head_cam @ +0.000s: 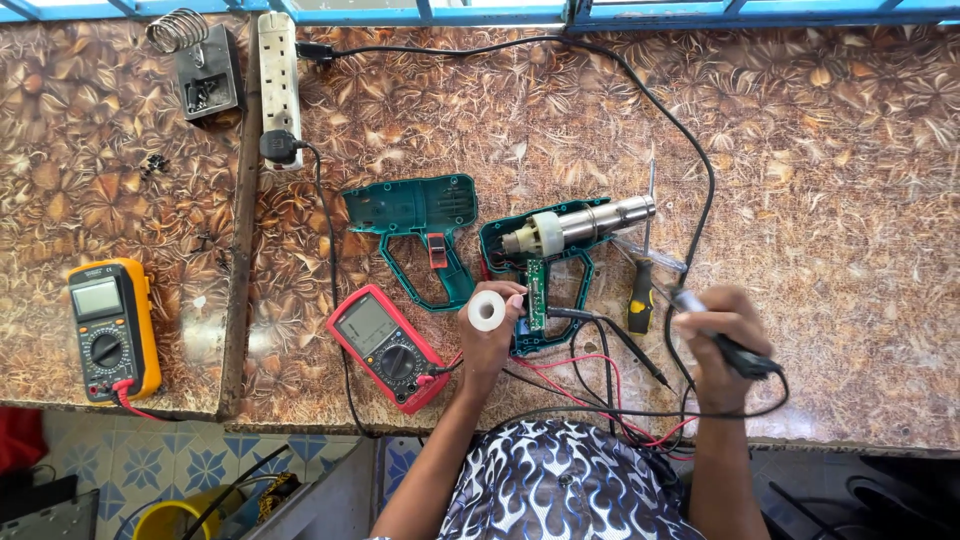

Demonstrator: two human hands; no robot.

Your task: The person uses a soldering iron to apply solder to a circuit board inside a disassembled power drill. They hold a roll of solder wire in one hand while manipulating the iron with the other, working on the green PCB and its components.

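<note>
Brown leaf-patterned worktop [820, 200] under blue window frame [700, 12]; left hand [492, 335] holds white spool [487, 310].

A yellow multimeter [113, 328] lies at the left of the brown leaf-patterned tabletop [850, 200], and a red multimeter [388, 346] rests nearer the middle. At the far edge a soldering iron stand [203, 62] with a coiled spring sits just beside a white power strip [280, 85]. A yellow-handled screwdriver [643, 275] lies to the right. Below, a patterned tiled floor [140, 465] shows with a yellow bucket [175, 520].
</note>
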